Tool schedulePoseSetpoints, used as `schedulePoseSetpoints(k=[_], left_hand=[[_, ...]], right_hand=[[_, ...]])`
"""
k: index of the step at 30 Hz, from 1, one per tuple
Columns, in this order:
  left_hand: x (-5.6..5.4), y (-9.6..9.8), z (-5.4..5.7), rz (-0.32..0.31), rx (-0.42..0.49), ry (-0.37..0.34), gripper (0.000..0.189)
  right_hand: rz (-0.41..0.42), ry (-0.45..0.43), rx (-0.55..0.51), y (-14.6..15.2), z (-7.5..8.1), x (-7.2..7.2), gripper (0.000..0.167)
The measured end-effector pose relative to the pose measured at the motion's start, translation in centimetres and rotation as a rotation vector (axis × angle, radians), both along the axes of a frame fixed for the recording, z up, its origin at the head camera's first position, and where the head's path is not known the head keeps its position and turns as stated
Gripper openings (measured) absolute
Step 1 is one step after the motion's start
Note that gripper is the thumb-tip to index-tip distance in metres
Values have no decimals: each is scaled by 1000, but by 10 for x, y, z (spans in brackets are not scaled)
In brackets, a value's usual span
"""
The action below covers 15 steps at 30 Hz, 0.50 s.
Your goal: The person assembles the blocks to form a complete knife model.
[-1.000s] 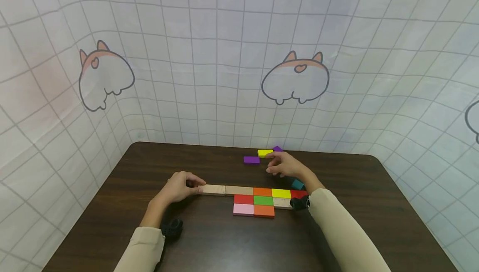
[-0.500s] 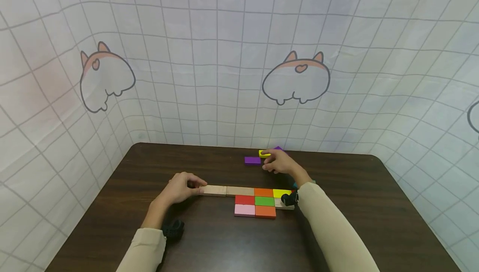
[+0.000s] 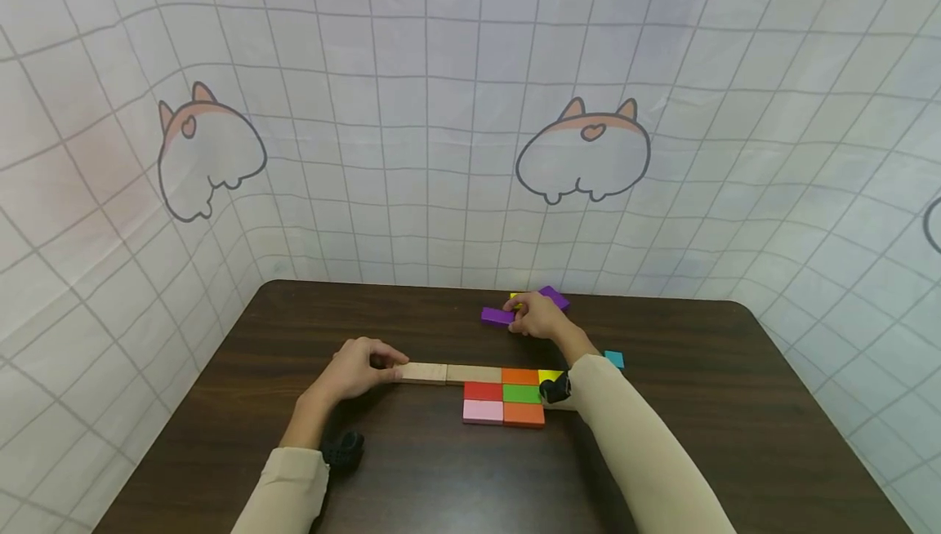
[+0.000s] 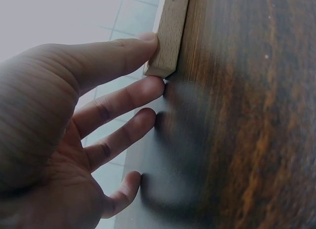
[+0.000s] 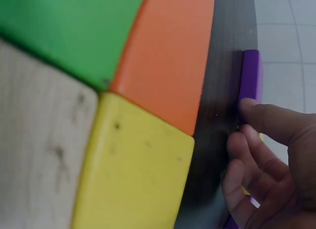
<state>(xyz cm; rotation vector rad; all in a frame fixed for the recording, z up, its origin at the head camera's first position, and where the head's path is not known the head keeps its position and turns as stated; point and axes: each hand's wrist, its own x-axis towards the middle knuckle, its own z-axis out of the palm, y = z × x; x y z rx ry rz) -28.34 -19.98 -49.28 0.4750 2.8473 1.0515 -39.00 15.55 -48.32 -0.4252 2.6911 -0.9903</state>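
Note:
My left hand (image 3: 357,367) rests at the left end of a plain wooden block (image 3: 424,373). In the left wrist view its thumb (image 4: 143,46) touches the block's edge, the index fingertip lies right at its end, and the other fingers extend loosely over the table. At the back, my right hand (image 3: 540,318) pinches the right end of a purple block (image 3: 497,317) between thumb and index finger; the remaining fingers curl beneath. A yellow block (image 3: 515,300) is mostly hidden behind that hand, and another purple block (image 3: 554,297) lies just beyond.
Flat blocks lie in joined rows: a second wooden block (image 3: 474,374), orange (image 3: 519,376), red (image 3: 483,391), green (image 3: 522,393), pink (image 3: 483,411) and another orange block (image 3: 524,414). My right sleeve covers their right end. A teal block (image 3: 614,358) lies beside it.
My right hand has moved left from near the yellow block to the purple block's right end, and that block has turned slightly. The left hand stays in place.

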Motion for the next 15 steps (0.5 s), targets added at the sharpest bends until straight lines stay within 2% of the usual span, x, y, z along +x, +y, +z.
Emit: schedulePoseSetpoints(k=[3, 9, 15], left_hand=[[0, 1, 1, 1, 2, -6, 15], [0, 0, 0, -2, -5, -7, 15], [-1, 0, -3, -9, -13, -5, 15]], right_hand=[[7, -1, 25, 2, 2, 2, 35], [74, -14, 63, 11, 9, 11, 34], [116, 2, 119, 27, 9, 20, 33]])
